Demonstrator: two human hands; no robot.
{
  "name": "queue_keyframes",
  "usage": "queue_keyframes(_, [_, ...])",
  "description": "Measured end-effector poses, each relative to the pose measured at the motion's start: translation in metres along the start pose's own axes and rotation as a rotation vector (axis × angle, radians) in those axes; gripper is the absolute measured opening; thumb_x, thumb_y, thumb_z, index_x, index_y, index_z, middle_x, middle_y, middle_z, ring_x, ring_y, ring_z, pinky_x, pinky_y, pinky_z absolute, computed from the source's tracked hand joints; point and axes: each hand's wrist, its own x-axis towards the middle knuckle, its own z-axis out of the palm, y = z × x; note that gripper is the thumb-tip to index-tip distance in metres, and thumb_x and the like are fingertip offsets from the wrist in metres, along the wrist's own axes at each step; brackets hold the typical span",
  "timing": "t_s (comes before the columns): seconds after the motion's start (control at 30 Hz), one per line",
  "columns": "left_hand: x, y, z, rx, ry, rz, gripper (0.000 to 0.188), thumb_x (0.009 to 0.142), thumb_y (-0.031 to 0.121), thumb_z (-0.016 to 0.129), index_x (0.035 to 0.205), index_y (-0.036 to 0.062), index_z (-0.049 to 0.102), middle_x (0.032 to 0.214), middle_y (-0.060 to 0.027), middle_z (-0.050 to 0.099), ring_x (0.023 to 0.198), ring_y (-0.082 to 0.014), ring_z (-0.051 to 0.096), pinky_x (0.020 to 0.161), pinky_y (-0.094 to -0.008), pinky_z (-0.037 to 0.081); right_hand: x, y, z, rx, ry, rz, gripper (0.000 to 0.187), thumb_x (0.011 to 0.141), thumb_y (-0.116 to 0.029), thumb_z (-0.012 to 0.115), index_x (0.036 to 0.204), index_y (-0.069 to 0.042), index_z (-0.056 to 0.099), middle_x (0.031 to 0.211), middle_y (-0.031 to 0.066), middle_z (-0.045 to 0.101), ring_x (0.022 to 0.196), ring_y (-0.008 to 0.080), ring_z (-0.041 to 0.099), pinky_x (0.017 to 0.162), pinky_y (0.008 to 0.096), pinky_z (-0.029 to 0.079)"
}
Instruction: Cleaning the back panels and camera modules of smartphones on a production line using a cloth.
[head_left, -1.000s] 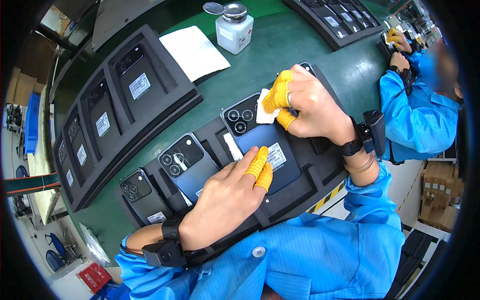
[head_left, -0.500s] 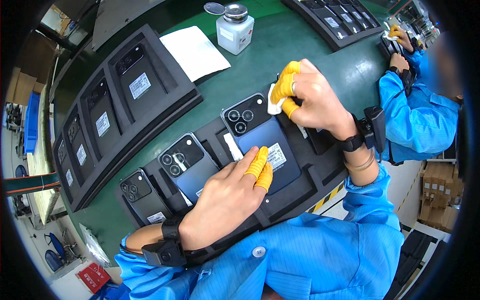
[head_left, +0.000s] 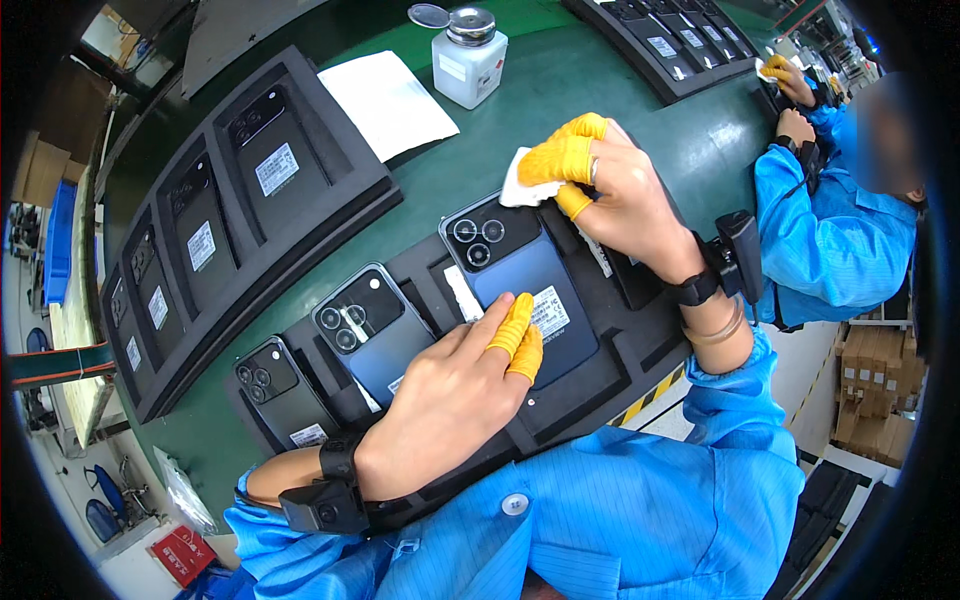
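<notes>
A blue phone (head_left: 555,270) lies back up in a black foam tray (head_left: 630,375), with a label on its lower half. My left hand (head_left: 440,410), yellow cots on some fingers, rests flat across this phone beside the label. My right hand (head_left: 632,195) pinches a folded white cloth (head_left: 522,185), which touches the phone's top edge beside the camera block. Yellow cots cover several of its fingers. To the left in the same tray sit another blue phone (head_left: 392,355) and a dark grey phone (head_left: 285,395). A dark phone (head_left: 640,285) is partly hidden under my right wrist.
A second black foam tray (head_left: 385,195) with several dark phones stands at the left. Behind are a white sheet (head_left: 385,105) and a bottle with a metal top (head_left: 468,65). Another filled tray (head_left: 665,50) lies far right, near a co-worker in blue (head_left: 820,230).
My right hand has moved the cloth left and slightly up, onto the phone's top edge. My left hand stays on the phone.
</notes>
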Motion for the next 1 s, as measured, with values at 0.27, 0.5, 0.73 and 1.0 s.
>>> queue_keyframes(0.27, [0.001, -0.001, 0.0, 0.012, 0.024, 0.005, 0.035, 0.079, 0.011, 0.065, 0.111, -0.0015, 0.064, 0.122, -0.0168, 0.061, 0.117, -0.0284, 0.06, 0.085, -0.0335, 0.057, 0.007, -0.01, 0.005, 0.149, -0.104, -0.05, 0.028, 0.066, 0.009, 0.066, 0.088, -0.007, 0.071, 0.087, 0.0055, 0.069, 0.088, 0.0279, 0.062, 0.078, 0.0384, 0.049])
queue_keyframes(0.5, [0.001, -0.001, 0.002, 0.021, 0.014, 0.0, 0.035, 0.078, 0.01, 0.066, 0.111, -0.0014, 0.064, 0.123, -0.0168, 0.061, 0.116, -0.0284, 0.06, 0.085, -0.0336, 0.057, -0.002, 0.002, -0.009, 0.045, -0.063, 0.111, 0.02, 0.069, 0.002, 0.067, 0.086, -0.007, 0.073, 0.081, 0.0075, 0.068, 0.083, 0.0285, 0.062, 0.08, 0.0372, 0.048])
queue_keyframes(0.73, [0.001, -0.001, -0.001, 0.004, 0.024, -0.005, 0.036, 0.077, 0.011, 0.066, 0.111, -0.0011, 0.065, 0.122, -0.016, 0.062, 0.116, -0.0274, 0.061, 0.085, -0.033, 0.057, -0.004, -0.02, 0.008, 0.124, -0.015, -0.088, 0.02, 0.063, 0.001, 0.069, 0.083, -0.003, 0.07, 0.075, 0.0102, 0.065, 0.079, 0.0301, 0.061, 0.077, 0.0369, 0.048])
queue_keyframes(1.0, [0.002, -0.002, -0.001, 0.014, 0.021, -0.009, 0.037, 0.076, 0.012, 0.066, 0.112, -0.0008, 0.065, 0.122, -0.0157, 0.062, 0.118, -0.0267, 0.059, 0.086, -0.0324, 0.056, -0.002, -0.02, -0.017, 0.178, -0.16, -0.011, 0.015, 0.063, 0.002, 0.066, 0.077, -0.003, 0.068, 0.072, 0.0106, 0.065, 0.076, 0.0305, 0.061, 0.074, 0.0384, 0.049])
